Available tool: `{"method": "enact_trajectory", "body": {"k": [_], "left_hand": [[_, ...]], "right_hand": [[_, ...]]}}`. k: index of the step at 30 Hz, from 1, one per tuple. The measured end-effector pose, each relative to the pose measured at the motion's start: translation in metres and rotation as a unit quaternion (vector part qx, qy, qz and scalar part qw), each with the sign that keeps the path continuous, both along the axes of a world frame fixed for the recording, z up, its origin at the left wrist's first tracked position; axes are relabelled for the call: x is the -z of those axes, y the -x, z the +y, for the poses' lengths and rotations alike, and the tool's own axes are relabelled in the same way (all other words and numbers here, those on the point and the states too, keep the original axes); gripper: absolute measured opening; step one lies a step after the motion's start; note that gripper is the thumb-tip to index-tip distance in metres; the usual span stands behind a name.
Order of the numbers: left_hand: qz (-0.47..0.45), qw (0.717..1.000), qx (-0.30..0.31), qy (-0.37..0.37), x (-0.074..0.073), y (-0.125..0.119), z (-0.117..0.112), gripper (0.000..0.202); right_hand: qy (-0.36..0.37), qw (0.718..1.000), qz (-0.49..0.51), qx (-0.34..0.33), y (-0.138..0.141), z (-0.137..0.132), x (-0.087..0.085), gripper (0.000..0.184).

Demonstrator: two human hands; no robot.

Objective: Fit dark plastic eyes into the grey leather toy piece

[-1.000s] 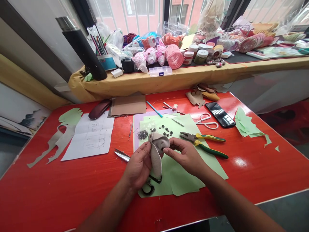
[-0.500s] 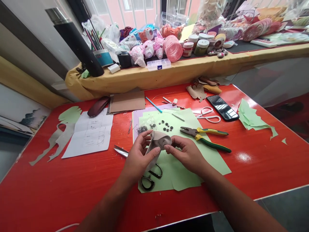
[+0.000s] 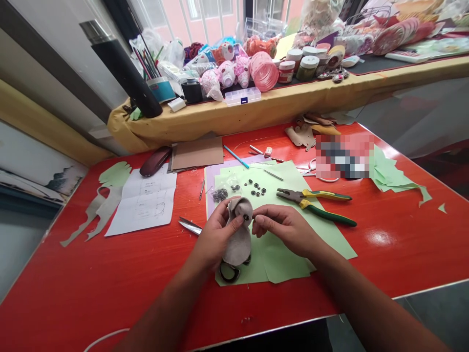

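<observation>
My left hand (image 3: pixel 214 237) grips a grey leather piece (image 3: pixel 238 249), its top folded over and a dark round snap button (image 3: pixel 246 217) showing on the fold. My right hand (image 3: pixel 284 226) is just to the right of it, apart from the piece, with fingers curled and thumb near the index finger; whether anything small is between them is hidden. Beneath the piece, scissors (image 3: pixel 229 273) with black handles are partly covered. Several dark snap parts (image 3: pixel 257 187) lie on green paper (image 3: pixel 293 244), beside a clear bag of snaps (image 3: pixel 220 194).
Pliers (image 3: pixel 315 200) with green-yellow handles lie right of my hands. White-handled scissors (image 3: pixel 311 168) and a pixelated patch are farther back. A printed sheet (image 3: pixel 142 205), dark red case (image 3: pixel 156 161) and brown board (image 3: pixel 198 152) sit left. Jars and crafts crowd the ledge (image 3: pixel 274 105) behind.
The grey leather piece has turned so its folded flap and snap button face me. My right hand has let go of it and moved slightly away. The view has shifted a little.
</observation>
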State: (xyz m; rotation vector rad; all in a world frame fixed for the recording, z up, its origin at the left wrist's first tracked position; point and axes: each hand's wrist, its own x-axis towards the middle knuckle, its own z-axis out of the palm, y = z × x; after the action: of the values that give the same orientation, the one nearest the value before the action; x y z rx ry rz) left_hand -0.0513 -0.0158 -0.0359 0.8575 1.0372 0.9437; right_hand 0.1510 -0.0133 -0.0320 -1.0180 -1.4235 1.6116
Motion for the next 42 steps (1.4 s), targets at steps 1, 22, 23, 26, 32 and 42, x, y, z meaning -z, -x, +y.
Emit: {"method": "enact_trajectory", "body": {"k": [1,22,23,26,32,42], "left_hand": [[-0.010,1.000,0.001,0.002,0.000,0.000,0.000,0.053],[-0.031,0.996,0.031,0.077,-0.003,-0.005,-0.006,0.069],[-0.030,0.996,0.031,0.076,-0.003,-0.005,-0.006,0.069],[-0.023,0.998,0.018,0.049,-0.003,-0.003,-0.005,0.062],[0.075,0.997,-0.003,-0.034,-0.005,0.004,-0.001,0.056],[0.319,0.941,0.033,-0.104,-0.006,0.006,-0.003,0.046]], "right_hand": [[0.004,1.000,0.014,0.000,0.001,0.000,0.000,0.034],[0.012,0.997,0.069,0.016,0.006,-0.004,-0.004,0.032],[0.011,0.997,0.069,0.015,0.006,-0.004,-0.003,0.032],[0.000,0.999,0.043,0.011,0.004,-0.004,-0.002,0.030],[-0.047,0.996,-0.050,0.050,0.000,-0.001,-0.001,0.027],[-0.193,0.965,-0.117,0.134,0.002,-0.004,0.006,0.023]]}}
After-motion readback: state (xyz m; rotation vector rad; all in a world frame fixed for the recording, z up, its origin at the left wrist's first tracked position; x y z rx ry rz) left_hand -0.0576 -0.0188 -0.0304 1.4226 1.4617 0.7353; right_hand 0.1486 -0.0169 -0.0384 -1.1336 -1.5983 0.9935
